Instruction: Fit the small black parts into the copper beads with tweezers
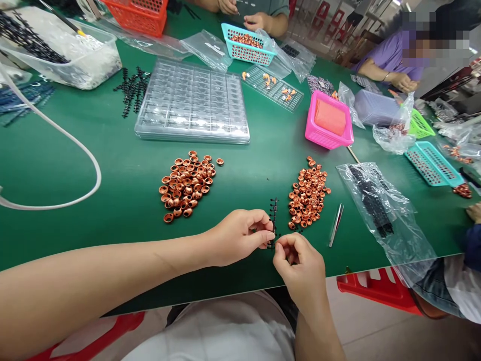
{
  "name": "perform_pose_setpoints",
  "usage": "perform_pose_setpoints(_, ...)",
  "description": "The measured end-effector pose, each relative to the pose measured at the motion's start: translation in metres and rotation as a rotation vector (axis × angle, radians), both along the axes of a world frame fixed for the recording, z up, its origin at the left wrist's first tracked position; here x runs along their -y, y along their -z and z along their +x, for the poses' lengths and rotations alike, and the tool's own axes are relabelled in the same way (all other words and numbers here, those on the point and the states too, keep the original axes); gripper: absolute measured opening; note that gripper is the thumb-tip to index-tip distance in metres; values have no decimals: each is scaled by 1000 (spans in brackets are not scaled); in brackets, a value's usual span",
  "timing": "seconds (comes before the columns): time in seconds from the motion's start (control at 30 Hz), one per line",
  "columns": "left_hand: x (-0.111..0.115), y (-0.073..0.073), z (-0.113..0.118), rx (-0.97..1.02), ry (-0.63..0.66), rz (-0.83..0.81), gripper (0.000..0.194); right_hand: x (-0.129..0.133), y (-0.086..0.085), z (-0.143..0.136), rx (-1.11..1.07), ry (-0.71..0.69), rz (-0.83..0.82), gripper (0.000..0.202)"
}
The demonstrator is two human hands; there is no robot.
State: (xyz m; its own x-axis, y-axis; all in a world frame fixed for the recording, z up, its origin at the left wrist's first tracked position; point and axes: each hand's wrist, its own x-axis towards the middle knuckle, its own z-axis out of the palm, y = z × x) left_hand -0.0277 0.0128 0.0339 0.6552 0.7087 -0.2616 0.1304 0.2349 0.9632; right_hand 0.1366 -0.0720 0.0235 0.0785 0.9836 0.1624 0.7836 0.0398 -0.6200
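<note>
My left hand [244, 236] is closed on a thin black toothed strip [275, 213], which stands up past the fingertips. Close beside it, my right hand [300, 260] is pinched near the strip's lower end; whatever lies between its fingertips is too small to make out. Left of the hands lies a pile of copper-coloured rings [188, 183]. A second pile of smaller copper-coloured pieces [308, 193] is just beyond my right hand, with metal tweezers [336, 225] to its right.
Clear divided trays [191, 103] are stacked ahead, beside black strips [133, 90]. A pink basket [328, 120] and a plastic bag [391, 215] lie to the right. A white cable [93, 165] curves at left. Other people sit across the table and at the right.
</note>
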Motion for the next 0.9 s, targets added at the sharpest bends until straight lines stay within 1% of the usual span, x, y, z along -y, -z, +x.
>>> perform_pose_setpoints(0.1, 3, 1, 1, -85, -57, 41, 11, 0, 8, -10, 217, 42, 156, 11)
perform_pose_setpoints(0.17, 4, 2, 1, -118, -83, 71, 9, -1, 10, -13, 281, 65, 190, 11)
perform_pose_setpoints(0.23, 5, 3, 1, -120, -94, 86, 9, -2, 10, -8, 270, 80, 159, 11)
perform_pose_setpoints(0.3, 4, 4, 1, -116, -88, 85, 11, -1, 8, 2, 230, 82, 101, 10)
perform_pose_setpoints(0.4, 1, 5, 0, -126, -69, 87, 13, 1, 3, 18, 188, 34, -14, 12)
perform_pose_setpoints(0.5, 0, 5, 0, -124, -61, 83, 13, 3, 1, 25, 188, -13, -103, 14)
perform_pose_setpoints(0.73, 0, 5, 0, -112, -39, 74, 14, 2, 3, 21, 175, 4, -121, 12)
perform_pose_setpoints(0.9, 0, 3, 0, -117, -22, 62, 14, 2, 0, 26, 125, 4, -152, 15)
